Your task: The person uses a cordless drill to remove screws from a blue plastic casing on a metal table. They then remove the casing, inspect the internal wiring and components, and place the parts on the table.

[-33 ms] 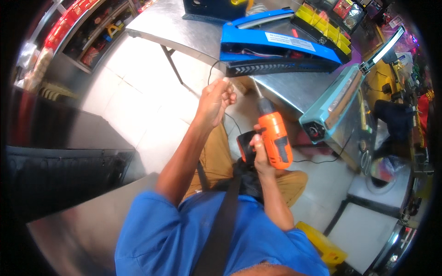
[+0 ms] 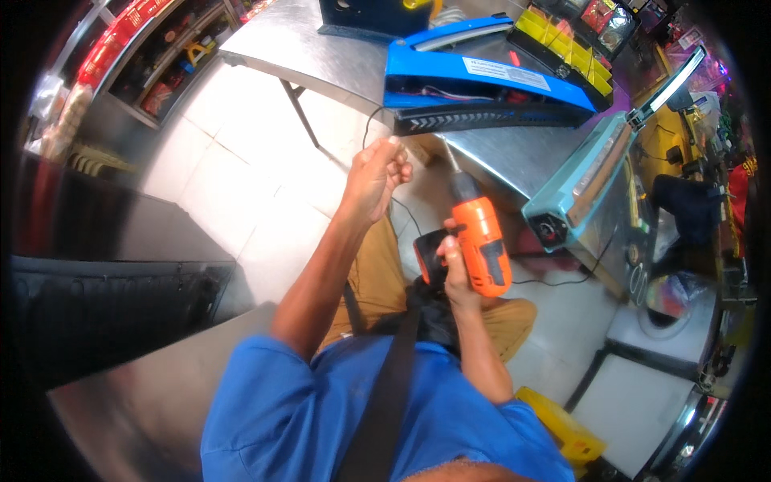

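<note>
My right hand is wrapped round the grip of an orange and black cordless drill. A thin bit points from its chuck up toward the table edge, its tip close under the blue sealer. My left hand is closed, thumb and fingers pinched together at the sealer's near left end; whatever the fingers may hold is hidden. The blue impulse sealer lies on its side at the table's front edge, with wires showing inside. A black base panel with slots runs along its near side.
The steel table carries a teal sealer with its arm raised at right, and a yellow parts tray at the back. A black cable hangs at right. A yellow crate sits low right, a dark cabinet at left.
The drill in my right hand has shifted very slightly down and to the right, its bit drawing back a little. My left hand and the sealer look unchanged.
</note>
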{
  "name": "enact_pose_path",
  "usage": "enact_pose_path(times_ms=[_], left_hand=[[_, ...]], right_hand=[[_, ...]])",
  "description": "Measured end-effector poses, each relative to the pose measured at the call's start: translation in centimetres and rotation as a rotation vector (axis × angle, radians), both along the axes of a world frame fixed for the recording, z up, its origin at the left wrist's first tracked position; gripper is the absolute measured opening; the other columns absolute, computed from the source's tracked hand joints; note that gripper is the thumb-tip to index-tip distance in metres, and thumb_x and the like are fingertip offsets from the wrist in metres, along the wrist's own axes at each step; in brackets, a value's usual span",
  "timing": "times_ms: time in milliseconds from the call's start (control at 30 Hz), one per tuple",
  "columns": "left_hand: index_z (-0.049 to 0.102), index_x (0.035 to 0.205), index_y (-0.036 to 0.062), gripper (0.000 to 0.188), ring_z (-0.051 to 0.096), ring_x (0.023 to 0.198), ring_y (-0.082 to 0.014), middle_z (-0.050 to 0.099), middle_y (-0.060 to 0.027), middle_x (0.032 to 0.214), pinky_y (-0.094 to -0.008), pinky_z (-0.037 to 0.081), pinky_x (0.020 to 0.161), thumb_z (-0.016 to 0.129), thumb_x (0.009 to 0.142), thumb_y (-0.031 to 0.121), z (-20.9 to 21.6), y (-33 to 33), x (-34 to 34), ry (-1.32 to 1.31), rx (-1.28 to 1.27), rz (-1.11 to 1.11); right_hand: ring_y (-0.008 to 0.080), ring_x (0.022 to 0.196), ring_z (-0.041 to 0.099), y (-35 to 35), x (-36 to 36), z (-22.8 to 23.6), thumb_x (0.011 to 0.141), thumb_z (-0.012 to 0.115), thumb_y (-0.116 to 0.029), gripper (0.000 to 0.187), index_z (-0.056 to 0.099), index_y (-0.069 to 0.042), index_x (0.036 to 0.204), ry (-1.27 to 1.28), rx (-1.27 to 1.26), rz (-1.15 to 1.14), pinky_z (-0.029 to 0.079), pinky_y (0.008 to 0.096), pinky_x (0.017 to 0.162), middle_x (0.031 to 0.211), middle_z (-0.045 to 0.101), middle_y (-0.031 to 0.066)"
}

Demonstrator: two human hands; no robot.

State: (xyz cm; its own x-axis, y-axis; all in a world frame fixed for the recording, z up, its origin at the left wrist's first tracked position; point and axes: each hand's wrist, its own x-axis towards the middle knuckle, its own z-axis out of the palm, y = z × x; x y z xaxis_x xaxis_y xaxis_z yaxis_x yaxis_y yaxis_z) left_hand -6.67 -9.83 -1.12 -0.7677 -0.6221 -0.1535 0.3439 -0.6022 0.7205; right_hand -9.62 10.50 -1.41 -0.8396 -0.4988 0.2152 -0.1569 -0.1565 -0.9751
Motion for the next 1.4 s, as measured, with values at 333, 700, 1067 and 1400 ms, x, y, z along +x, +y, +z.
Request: enact_pose_path(times_ms=[333,700,1067,1400], left_hand=[[0.058,0.092,0.0058,0.021,0.059,0.072,-0.0147,0.058,-0.0034,0.082,-0.0289,0.052,0.066,0.057,0.103,0.024,0.4,-3.3,-2.8,-0.063,0.028,0.076],[0.062,0.095,0.0026,0.022,0.063,0.073,-0.0137,0.063,-0.0042,0.083,-0.0262,0.056,0.068,0.063,0.100,0.024,-0.1,-4.8,-2.8,-0.026,0.087,0.037],[0.063,0.100,0.0025,0.021,0.066,0.081,-0.0142,0.065,-0.0053,0.088,-0.0269,0.059,0.073,0.062,0.101,0.023,-0.3,-4.6,-2.9,0.052,0.179,0.034],[0.062,0.102,0.0030,0.020,0.065,0.084,-0.0160,0.065,-0.0063,0.092,-0.0292,0.058,0.076,0.062,0.101,0.023,-0.8,-3.9,-3.4,0.117,0.175,0.071]], right_hand=[[0.0087,0.073,0.058,-0.5,-0.3,1.0,0.094,0.059,-0.010,0.029,0.058,0.001,0.121,-0.035,-0.024,-0.008,0.045,0.0235,0.065,0.087,0.061,0.0032],[0.0106,0.074,0.058,-0.5,-0.2,2.0,0.094,0.058,-0.007,0.030,0.056,0.002,0.122,-0.121,-0.063,0.027,0.048,0.0261,0.067,0.103,0.062,0.0073],[0.0110,0.074,0.059,0.3,-0.3,1.9,0.093,0.058,-0.004,0.029,0.057,0.002,0.121,-0.129,-0.016,0.057,0.049,0.0261,0.066,0.104,0.062,0.0080],[0.0111,0.073,0.059,0.1,-0.3,2.1,0.093,0.059,-0.006,0.028,0.058,0.002,0.120,-0.122,-0.040,0.027,0.049,0.0266,0.066,0.102,0.062,0.0076]])
